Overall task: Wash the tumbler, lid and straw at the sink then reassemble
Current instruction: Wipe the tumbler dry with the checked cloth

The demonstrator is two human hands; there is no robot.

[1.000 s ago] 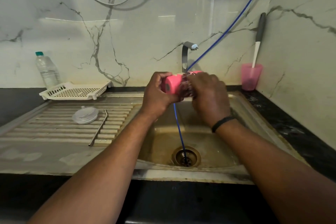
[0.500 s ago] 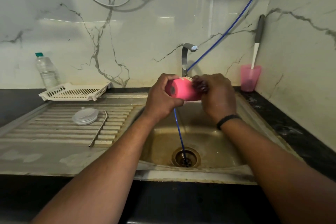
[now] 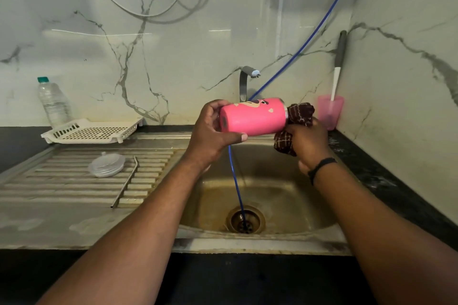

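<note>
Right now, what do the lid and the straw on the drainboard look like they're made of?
The lid looks like clear, slightly frosted plastic: the drainboard ridges show faintly through it. The straw looks like brushed metal, probably steel: thin, grey, dull sheen, bent near its top.

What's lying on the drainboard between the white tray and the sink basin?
In the head view, a clear lid and a metal straw lie there, side by side.

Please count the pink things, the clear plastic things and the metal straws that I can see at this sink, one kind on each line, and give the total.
Pink things: 2, the tumbler and the cup in the corner.
Clear plastic things: 2, the lid and the water bottle.
Metal straws: 1, the straw on the drainboard.
Total: 5
</note>
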